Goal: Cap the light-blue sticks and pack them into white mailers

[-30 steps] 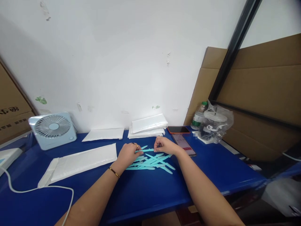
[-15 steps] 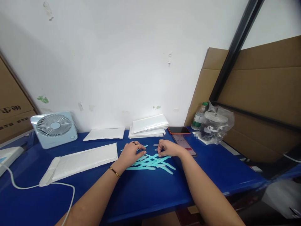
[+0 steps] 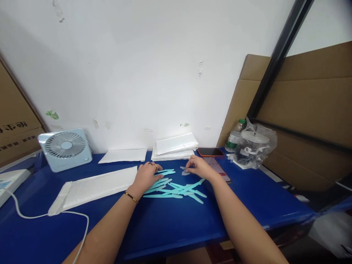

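Note:
A loose, criss-crossed pile of slim turquoise eyebrow razors [image 3: 181, 189] lies mid-table. My left hand [image 3: 147, 176] is at the pile's far left, its fingers curled over the ends of a couple of turquoise razors [image 3: 168, 171] that stick out to the right. Thumb and index of my right hand [image 3: 197, 167] are pinched together on a small clear plastic cap [image 3: 182, 168], just beyond the pile. Another clear cap [image 3: 184, 173] lies right by those fingertips. The exact grip of each hand is partly hidden by its fingers.
White padded envelopes lie at the left [image 3: 101, 185] and in a stack [image 3: 176, 148] by the wall. Two phones [image 3: 211, 151] are near my right hand. A bottle [image 3: 235, 136] and a bagged jar [image 3: 253, 146] stand at right, a blue fan [image 3: 66, 149] at left. A white cable [image 3: 85, 227] crosses my left forearm.
My left hand has drawn left, spreading razors out from the pile. My right hand has shifted slightly up and away from the pile, towards the clear caps.

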`<state>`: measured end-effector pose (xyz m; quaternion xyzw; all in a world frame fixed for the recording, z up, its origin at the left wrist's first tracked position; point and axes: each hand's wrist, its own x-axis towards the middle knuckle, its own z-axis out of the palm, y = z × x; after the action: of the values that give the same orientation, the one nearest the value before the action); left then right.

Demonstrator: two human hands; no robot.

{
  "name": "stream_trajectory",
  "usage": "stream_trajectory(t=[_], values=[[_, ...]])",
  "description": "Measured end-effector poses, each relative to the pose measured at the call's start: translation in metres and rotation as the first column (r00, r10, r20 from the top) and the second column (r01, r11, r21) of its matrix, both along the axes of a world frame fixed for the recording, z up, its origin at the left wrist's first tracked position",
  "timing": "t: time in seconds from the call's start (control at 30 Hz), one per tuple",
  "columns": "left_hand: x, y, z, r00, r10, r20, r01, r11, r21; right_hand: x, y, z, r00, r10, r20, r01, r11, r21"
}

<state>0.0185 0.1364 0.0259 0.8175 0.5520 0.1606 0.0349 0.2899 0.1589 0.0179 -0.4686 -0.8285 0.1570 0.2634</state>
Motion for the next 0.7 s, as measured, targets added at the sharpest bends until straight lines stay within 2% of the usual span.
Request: stream_trajectory(t=[0.17, 0.23, 0.3, 0.4, 0.5, 0.57, 0.7], values=[[-0.016, -0.005, 0.005, 0.999, -0.009, -0.049, 0.0, 0.986, -0.165, -0.019, -0.006, 0.001, 0.995, 0.085, -0.058, -0.087, 0.995, -0.039], [-0.016, -0.007, 0.005, 0.999, -0.01, -0.048, -0.002, 0.973, -0.231, -0.031, -0.01, 0.001, 0.992, 0.116, -0.057, -0.119, 0.992, -0.051], [-0.012, -0.008, 0.004, 0.999, -0.023, -0.028, 0.016, 0.97, -0.244, -0.044, -0.013, 0.0, 0.989, 0.138, -0.05, -0.141, 0.989, -0.052], [0.0, -0.008, 0.001, 0.996, -0.092, -0.012, 0.089, 0.985, -0.149, -0.058, -0.014, -0.003, 0.984, 0.173, -0.032, -0.174, 0.984, -0.042], [0.011, -0.006, -0.001, 0.993, -0.115, -0.029, 0.115, 0.993, -0.001, -0.058, -0.01, -0.006, 0.98, 0.2, -0.009, -0.201, 0.979, -0.027], [0.013, -0.004, -0.001, 0.996, -0.085, -0.029, 0.086, 0.995, 0.056, -0.049, -0.005, -0.008, 0.986, 0.164, -0.004, -0.164, 0.986, -0.013], [0.007, -0.001, 0.002, 1.0, -0.01, 0.012, 0.009, 0.998, 0.055, -0.03, 0.004, -0.009, 1.0, 0.023, 0.005, -0.023, 1.0, 0.016]])
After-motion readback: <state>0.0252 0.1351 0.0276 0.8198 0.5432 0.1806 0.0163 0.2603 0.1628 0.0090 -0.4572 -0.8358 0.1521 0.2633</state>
